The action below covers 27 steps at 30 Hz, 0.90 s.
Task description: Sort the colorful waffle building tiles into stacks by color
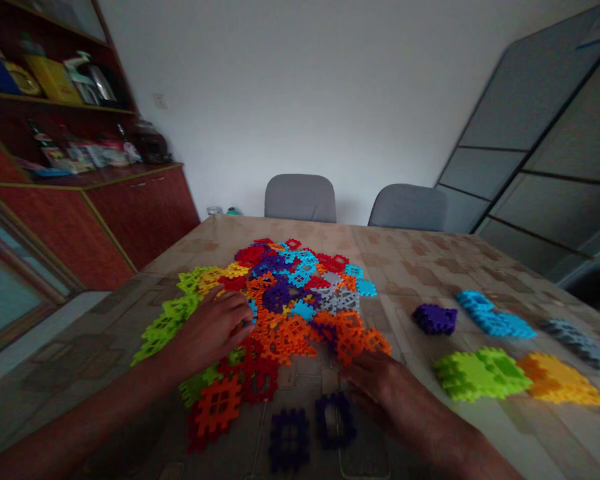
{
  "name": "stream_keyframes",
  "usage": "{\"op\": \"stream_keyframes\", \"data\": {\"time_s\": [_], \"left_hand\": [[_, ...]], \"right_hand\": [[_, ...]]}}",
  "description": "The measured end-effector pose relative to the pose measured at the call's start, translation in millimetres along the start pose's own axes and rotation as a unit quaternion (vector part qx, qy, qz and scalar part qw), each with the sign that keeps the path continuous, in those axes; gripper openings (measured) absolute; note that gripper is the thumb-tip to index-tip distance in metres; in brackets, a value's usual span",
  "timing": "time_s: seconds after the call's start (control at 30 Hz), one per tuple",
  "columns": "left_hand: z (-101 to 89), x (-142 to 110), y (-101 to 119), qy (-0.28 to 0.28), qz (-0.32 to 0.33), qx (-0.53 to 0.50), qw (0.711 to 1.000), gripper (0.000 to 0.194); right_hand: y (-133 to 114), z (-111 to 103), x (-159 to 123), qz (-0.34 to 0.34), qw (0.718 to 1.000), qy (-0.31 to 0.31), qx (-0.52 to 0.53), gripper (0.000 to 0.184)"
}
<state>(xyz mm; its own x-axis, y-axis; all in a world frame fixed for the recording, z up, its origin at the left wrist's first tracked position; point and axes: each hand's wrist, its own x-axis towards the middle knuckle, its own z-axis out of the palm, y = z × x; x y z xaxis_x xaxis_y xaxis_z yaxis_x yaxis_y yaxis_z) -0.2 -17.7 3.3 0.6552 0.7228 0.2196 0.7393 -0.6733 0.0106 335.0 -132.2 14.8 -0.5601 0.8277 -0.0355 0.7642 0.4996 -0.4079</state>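
Note:
A heap of notched plastic building tiles in several colours lies across the table's middle. My left hand (pixel 227 319) reaches into its left side, with fingers loosely bent and apart from the thumb, beside orange tiles (pixel 285 337) and a light blue one. No tile shows clearly in that hand. At the heap's near right edge is my right hand (pixel 373 377), its fingers stretched low by orange tiles (pixel 353 333); the fingertips are partly hidden. Close to it lie a dark purple frame tile (pixel 335 420) and a dark purple window tile (pixel 289 440). An orange window tile (pixel 219 405) overlaps red ones at front left.
On the right stand stacks of tiles: purple (pixel 434 319), light blue (pixel 495 315), green (pixel 480 373), yellow (pixel 560 379) and grey (pixel 580 343). Two grey chairs (pixel 300 197) are behind the patterned table (pixel 405 263). A red-brown cabinet (pixel 140 213) stands at left.

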Motion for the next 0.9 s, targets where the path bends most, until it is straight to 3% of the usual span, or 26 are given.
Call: {"op": "stream_keyframes", "data": {"time_s": [0.13, 0.3, 0.4, 0.63, 0.9], "left_hand": [[2.2, 20.2, 0.5, 0.011, -0.035, 0.006, 0.999, 0.016], [19.4, 60.2, 13.2, 0.005, -0.081, 0.016, 0.997, 0.042], [25.3, 71.0, 16.9, -0.017, -0.09, 0.014, 0.996, 0.038], [11.8, 60.9, 18.9, -0.03, -0.107, -0.057, 0.992, 0.017], [9.3, 30.2, 16.8, 0.005, -0.055, -0.212, 0.976, 0.049]], "right_hand": [[-5.3, -4.8, 8.1, -0.006, 1.0, -0.001, 0.012, 0.015], [-7.1, -4.8, 13.5, -0.013, 1.0, 0.003, 0.022, 0.018], [-1.0, 0.1, 11.3, -0.009, 1.0, 0.01, 0.025, 0.018], [1.4, -3.8, 11.6, -0.012, 0.999, 0.01, 0.033, 0.017], [-0.3, -2.0, 16.6, -0.017, 0.999, 0.012, 0.048, 0.015]]}}
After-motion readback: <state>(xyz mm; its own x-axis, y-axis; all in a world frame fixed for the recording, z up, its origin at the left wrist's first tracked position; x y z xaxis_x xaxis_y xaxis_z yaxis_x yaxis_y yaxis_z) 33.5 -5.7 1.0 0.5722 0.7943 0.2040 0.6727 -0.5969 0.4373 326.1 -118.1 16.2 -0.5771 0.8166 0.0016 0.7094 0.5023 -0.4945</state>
